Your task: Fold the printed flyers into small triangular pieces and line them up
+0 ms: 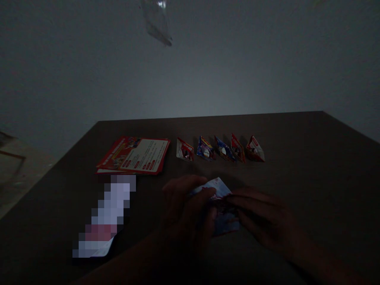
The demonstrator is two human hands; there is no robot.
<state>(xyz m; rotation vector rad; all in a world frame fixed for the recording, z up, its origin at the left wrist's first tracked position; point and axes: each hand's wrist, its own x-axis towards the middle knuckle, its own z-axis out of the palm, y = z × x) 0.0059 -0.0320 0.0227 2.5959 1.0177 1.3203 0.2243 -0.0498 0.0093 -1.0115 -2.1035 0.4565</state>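
Observation:
Between my hands is a partly folded piece of printed paper (227, 222), bluish-white with darker print. My left hand (187, 206) grips it from the left, with fingers curled over its upper side. At its right edge, my right hand (264, 213) pinches the paper between thumb and fingers. Dim light hides the exact folds and some of the fingertips. Beyond my hands, several small folded paper pieces stand in a row, among them a red and white one (185, 150), a blue one (225, 149) and another red and white one (255, 150).
A stack of red printed leaflets (145, 156) lies at the left of the dark table (311, 158). Nearer me rests a lit phone (109, 213), its screen pixelated. Behind the table rises a pale wall (237, 63), with a clear plastic piece (157, 23) high on it.

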